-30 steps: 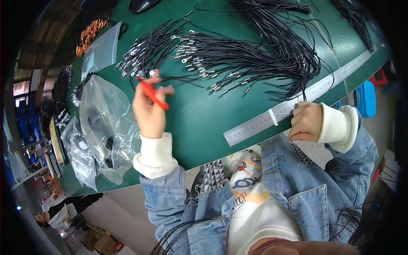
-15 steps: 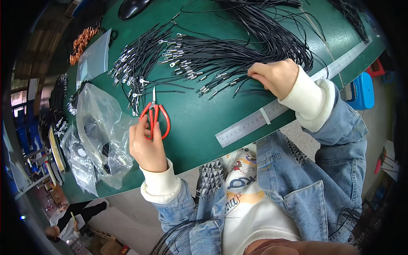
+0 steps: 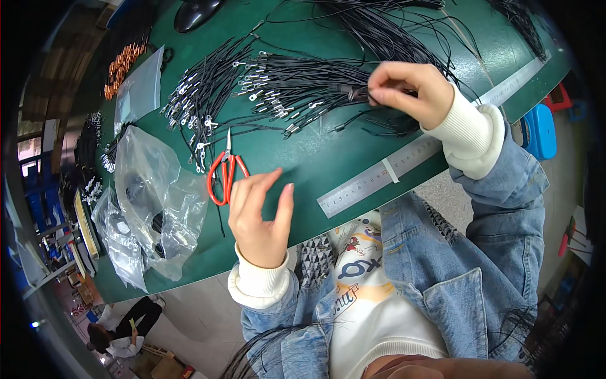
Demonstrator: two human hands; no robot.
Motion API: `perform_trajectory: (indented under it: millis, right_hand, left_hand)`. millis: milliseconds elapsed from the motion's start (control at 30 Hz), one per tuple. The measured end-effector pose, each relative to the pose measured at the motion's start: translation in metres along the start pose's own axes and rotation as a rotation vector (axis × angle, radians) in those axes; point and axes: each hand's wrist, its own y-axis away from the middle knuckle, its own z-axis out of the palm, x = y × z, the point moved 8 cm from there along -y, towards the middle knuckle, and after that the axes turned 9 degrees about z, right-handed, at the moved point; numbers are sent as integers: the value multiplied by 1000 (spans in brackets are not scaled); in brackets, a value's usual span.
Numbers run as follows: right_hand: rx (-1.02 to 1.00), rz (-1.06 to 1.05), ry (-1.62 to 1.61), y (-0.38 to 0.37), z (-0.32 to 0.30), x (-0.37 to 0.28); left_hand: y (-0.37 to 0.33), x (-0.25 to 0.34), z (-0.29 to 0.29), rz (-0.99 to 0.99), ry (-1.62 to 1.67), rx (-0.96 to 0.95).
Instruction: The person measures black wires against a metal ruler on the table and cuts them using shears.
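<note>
My left hand (image 3: 260, 218) is over the near part of the green table with its thumb and fingers apart, holding nothing. Just beyond its fingertips lie red-handled scissors (image 3: 226, 174), blades pointing away from me. My right hand (image 3: 413, 95) has thumb and fingers pinched on black cables (image 3: 358, 95) whose metal ends are blurred; how many it holds I cannot tell. Under and beside it spreads a large bundle of black cables (image 3: 309, 76) with silver ring terminals at their left ends. A smaller pile of similar cables (image 3: 202, 82) lies to the left.
A steel ruler (image 3: 353, 192) runs along the table's near edge. Clear plastic bags (image 3: 154, 189) and a flat bag (image 3: 139, 88) lie on the left, near copper-coloured parts (image 3: 123, 66). A blue stool (image 3: 540, 132) stands off the right edge. Another person (image 3: 129, 328) is at lower left.
My left hand has let go of the scissors and moved right and nearer to me. My right hand has risen slightly away from me, and cable ends beside it have shifted.
</note>
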Motion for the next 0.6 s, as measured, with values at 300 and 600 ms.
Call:
perform_trajectory:
  millis: [300, 600]
  right_hand:
    - [446, -296, -746, 1, -75, -7]
    - [-156, -350, 115, 31, 34, -60]
  left_hand:
    - [2, 11, 22, 35, 173, -132]
    - [14, -3, 34, -254, 703, -151]
